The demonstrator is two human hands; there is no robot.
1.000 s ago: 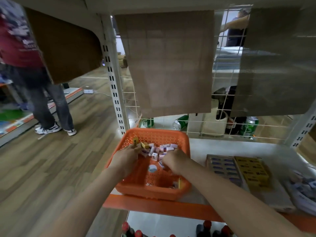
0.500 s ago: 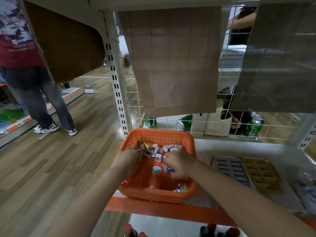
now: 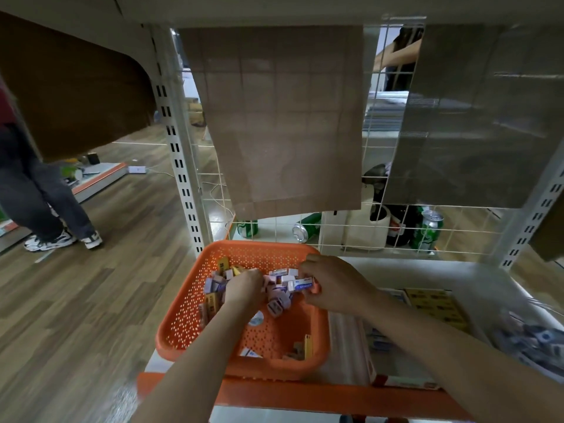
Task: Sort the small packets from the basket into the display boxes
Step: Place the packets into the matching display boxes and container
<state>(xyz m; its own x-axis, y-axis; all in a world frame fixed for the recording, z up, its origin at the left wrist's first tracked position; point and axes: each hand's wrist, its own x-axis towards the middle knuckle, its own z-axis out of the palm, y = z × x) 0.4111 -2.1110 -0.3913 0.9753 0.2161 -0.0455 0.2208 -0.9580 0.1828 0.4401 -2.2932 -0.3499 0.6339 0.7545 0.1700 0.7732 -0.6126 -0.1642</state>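
Small packets (image 3: 276, 280), mostly pale lilac and white with a few yellow, lay heaped in the far half of the orange basket (image 3: 172, 328). A few more sat apart in its near right corner. The basket stood at the left end of the shelf (image 3: 305, 395), close to the near edge.

Left hand (image 3: 244, 290): palm down on the left side of the heap, fingers bent downward among the packets. The fingertips were buried, so I could not tell whether they gripped anything.

Right hand (image 3: 334, 285): just inside the basket's right rim, knuckles up, fingers curled toward the left. It pinched a white-and-blue packet (image 3: 302, 283) at the fingertips, just above the heap.

Right of the basket, the yellow display box (image 3: 436, 303) showed rows of packets. The blue display box (image 3: 395, 295) beside it was mostly covered by the right forearm. At far right a blurred pile of dark-and-white packets (image 3: 531, 343) was cut by the frame edge; its container was unclear.

Behind the shelf's wire back stood green cans (image 3: 430, 230), one lying on its side. A cardboard sheet (image 3: 280, 117) hung over the grid. At far left were a person's legs (image 3: 42, 203) and trainers on the wood floor, upper body cut off.
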